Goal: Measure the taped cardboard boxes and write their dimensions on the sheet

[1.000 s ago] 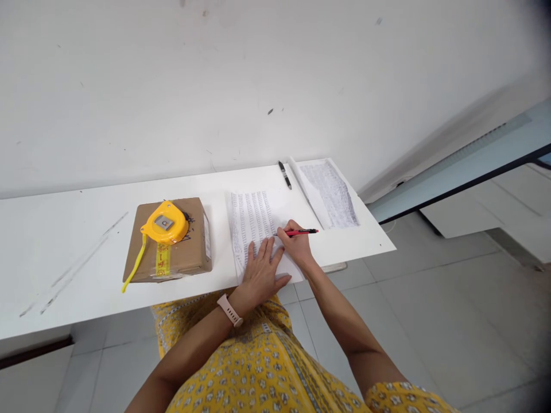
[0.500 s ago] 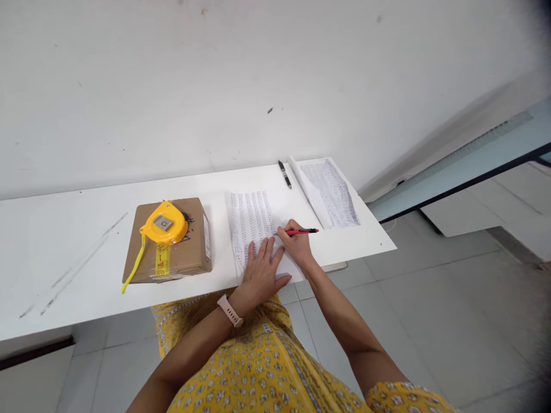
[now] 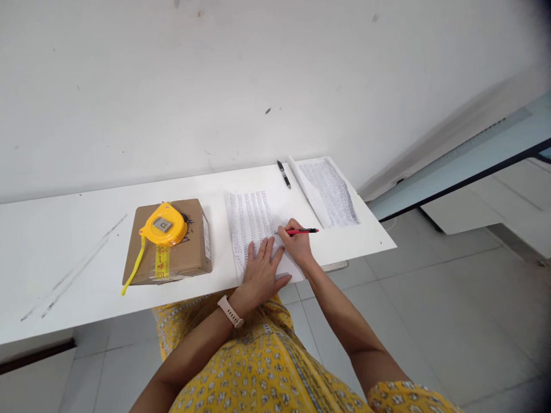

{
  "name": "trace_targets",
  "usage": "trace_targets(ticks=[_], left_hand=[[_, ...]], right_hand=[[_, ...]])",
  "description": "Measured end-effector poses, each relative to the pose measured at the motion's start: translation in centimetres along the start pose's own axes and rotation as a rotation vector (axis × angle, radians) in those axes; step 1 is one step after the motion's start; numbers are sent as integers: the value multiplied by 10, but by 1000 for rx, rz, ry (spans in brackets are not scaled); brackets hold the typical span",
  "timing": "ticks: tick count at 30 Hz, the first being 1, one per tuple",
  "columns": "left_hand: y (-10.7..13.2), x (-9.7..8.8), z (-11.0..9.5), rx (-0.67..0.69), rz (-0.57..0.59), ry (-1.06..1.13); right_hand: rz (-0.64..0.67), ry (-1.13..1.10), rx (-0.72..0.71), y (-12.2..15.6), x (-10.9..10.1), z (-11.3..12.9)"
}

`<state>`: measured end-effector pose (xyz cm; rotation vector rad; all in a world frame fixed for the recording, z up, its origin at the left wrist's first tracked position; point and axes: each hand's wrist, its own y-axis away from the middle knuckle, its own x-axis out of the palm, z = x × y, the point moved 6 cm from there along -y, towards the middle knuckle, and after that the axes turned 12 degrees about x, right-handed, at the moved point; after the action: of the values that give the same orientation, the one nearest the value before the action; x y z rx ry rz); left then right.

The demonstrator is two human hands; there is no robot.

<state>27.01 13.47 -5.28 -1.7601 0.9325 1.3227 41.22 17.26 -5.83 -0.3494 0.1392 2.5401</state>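
A sheet of paper (image 3: 252,215) covered in columns of handwriting lies near the front edge of the white table (image 3: 206,192). My left hand (image 3: 262,269) rests flat on its lower part, fingers spread, with a pale watch band on the wrist. Pinched in my right hand (image 3: 297,244) is a red and black pen (image 3: 302,231). Its writing end points left at the paper, just above my left fingertips; whether the tip touches the sheet is too small to tell.
To the left sits a cardboard box (image 3: 196,252) with a yellow tape measure (image 3: 166,225) on top, its yellow strap hanging over the front. A black pen (image 3: 284,174) lies at the back, beside another stack of written paper (image 3: 329,192). A white wall (image 3: 172,103) rises behind.
Almost nothing differs. Both hands and the pen keep their places on the paper, and the view has shifted very slightly.
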Motion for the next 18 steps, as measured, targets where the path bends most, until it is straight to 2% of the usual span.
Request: trace_targets(ticks=[18], left_hand=[[0,0,0,-7,0,-2]], right_hand=[[-6,-3,-13,0,0,1]])
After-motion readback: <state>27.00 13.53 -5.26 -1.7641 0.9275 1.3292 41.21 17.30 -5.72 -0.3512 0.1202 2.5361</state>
